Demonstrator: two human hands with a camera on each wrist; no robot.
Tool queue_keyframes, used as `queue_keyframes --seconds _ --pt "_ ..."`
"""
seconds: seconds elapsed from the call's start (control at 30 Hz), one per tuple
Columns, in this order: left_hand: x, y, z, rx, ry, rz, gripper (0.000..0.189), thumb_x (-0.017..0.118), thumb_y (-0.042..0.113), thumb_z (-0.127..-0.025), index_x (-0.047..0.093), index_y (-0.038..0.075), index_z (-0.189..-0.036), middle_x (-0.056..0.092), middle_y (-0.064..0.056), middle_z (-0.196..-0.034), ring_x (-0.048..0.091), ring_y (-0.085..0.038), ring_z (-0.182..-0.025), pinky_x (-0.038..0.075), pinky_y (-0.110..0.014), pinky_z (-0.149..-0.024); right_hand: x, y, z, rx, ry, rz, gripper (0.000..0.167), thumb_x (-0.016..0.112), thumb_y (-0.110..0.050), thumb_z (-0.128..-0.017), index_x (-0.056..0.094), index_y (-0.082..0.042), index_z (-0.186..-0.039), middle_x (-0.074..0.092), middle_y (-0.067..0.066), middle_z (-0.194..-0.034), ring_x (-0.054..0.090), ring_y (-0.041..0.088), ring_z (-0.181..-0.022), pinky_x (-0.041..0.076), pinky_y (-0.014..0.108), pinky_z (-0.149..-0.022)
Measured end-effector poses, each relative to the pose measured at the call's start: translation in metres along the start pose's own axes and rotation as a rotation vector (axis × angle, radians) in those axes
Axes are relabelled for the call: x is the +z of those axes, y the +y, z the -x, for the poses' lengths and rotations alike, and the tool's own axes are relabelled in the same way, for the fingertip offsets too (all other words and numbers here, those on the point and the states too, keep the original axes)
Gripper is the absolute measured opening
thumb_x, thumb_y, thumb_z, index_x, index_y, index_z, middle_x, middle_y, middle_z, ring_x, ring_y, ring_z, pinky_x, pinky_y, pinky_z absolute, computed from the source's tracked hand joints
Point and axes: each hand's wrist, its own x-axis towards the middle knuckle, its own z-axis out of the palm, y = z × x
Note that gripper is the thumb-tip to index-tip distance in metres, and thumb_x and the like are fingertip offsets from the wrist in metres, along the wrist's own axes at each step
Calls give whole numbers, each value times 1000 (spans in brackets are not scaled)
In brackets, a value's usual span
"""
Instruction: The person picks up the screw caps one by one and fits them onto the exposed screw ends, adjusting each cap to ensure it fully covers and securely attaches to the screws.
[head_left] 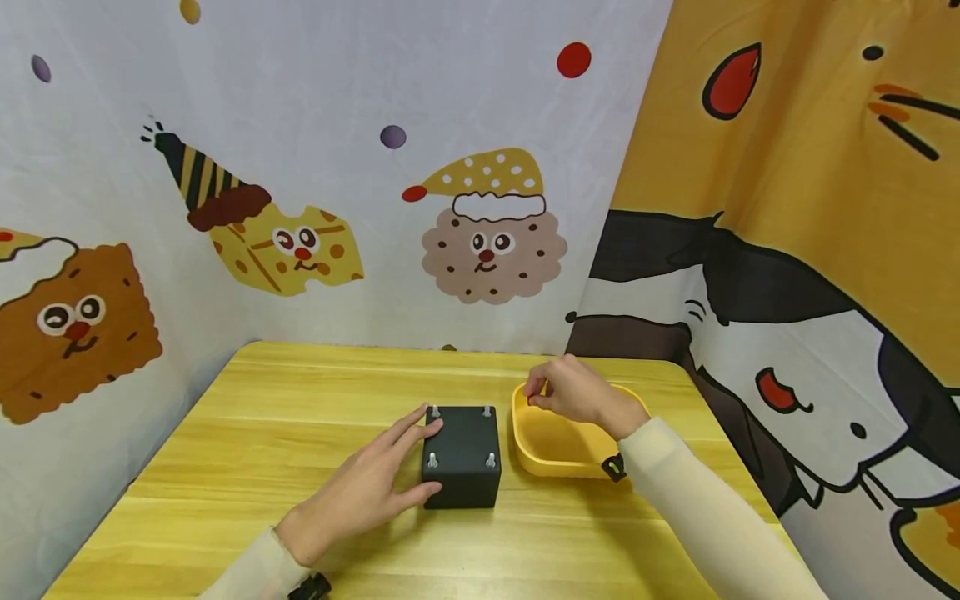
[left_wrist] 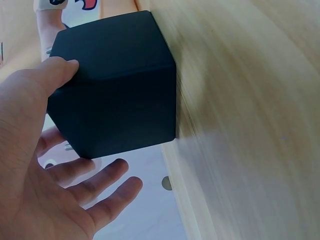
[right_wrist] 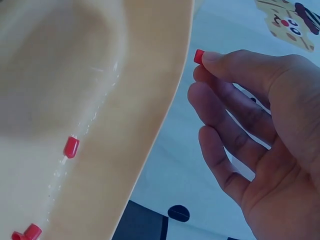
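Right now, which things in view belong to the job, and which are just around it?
Part of the job, by the look of it:
- black block with four pegs, touched by the left hand
- small red piece, pinched by the right hand
- yellow bin holding more red pieces

Just surroundings:
- wooden table
- cartoon-printed cloth
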Motion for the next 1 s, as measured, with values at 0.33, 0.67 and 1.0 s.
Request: queue_keyframes --seconds 0.33,0.67,1.0 --pt "0 -1 -2 -2 -19 26 85 84 54 -108 47 24 -179 35 -13 -192 78 -33 -131 63 -25 -80 4 -8 10 53 64 2 10 94 -12 -99 91 -17 -107 87 -12 -99 78 3 -89 70 35 -87" --pt "0 -1 -2 -10 -20 12 86 85 54 -107 47 25 -179 34 -12 -192 75 -36 -139 68 -31 -84 9 -18 18 73 144 0 11 96 -16 -99 91 -19 -108 88 -10 -104 83 14 -97 72 41 -91" --pt "0 1 -1 -26 -27 15 86 86 53 -107 47 25 -179 33 -11 -192 73 -37 -144 70 -35 -89 13 -30 25 29 226 -36 14 97 -13 -97 92 -19 -109 89 -11 -105 78 16 -101 70 43 -92"
